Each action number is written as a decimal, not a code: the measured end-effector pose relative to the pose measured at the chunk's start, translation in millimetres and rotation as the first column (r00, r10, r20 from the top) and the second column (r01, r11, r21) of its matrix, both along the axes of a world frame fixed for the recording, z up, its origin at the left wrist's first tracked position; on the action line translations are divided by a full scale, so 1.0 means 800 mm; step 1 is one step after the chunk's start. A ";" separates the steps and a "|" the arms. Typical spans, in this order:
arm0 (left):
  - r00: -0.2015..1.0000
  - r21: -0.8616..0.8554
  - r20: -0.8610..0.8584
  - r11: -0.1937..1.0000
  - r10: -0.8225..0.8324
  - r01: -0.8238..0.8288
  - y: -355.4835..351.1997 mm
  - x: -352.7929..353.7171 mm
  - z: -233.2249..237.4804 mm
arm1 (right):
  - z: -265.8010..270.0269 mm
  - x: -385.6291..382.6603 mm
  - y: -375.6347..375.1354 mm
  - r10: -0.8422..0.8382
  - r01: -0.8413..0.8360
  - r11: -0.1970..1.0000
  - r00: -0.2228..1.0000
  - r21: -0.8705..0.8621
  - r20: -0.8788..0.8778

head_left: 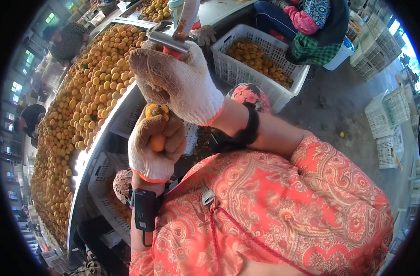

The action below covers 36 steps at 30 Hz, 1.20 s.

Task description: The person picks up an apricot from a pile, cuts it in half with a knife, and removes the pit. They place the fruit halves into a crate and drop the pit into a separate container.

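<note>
My left hand (145, 152), in a white and tan work glove, is curled around fruit. A cut or opened apricot (154, 111) sits at its fingertips, and a whole apricot (157, 142) rests in the curled fingers. Just above it, my right hand (191, 87), gloved alike, is closed on a metal tool (169, 42) with a flat strip, a cylindrical crosspiece and a red part at the grip. The right glove overlaps the left in this view. Beside both hands, a big heap of apricots (104, 64) covers a metal-edged table (109, 112).
A white crate (290, 94) holds opened apricot pieces (258, 60) near a seated person in dark trousers. Another crate (99, 184) stands under the table edge. Stacked crates (376, 48) line the right side. People sit along the table's far side. A pale green cup (175, 7) stands behind the tool.
</note>
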<state>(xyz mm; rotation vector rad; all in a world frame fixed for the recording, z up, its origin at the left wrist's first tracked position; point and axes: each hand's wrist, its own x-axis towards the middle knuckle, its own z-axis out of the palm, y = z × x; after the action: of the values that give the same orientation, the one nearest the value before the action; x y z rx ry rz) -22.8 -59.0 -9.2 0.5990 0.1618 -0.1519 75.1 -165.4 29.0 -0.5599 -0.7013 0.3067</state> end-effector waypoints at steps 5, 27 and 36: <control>0.998 0.153 0.046 0.988 -0.044 0.036 0.002 -0.002 0.001 | 0.000 0.003 -0.001 0.085 -0.087 0.996 0.989 -0.016 -0.122; 0.998 0.128 0.055 0.991 0.025 -0.032 0.011 0.004 -0.020 | -0.034 0.027 0.032 0.143 -0.178 0.983 0.892 -0.043 -0.429; 0.994 0.338 0.070 0.936 0.078 -0.097 0.009 0.015 -0.020 | -0.037 0.038 0.036 0.082 -0.165 0.983 0.782 -0.078 -0.617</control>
<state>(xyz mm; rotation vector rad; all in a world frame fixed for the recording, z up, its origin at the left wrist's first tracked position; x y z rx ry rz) -10.9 -51.4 -25.3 0.9404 0.1619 -0.0189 105.3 -136.8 -0.8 -0.4951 -0.0793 0.6290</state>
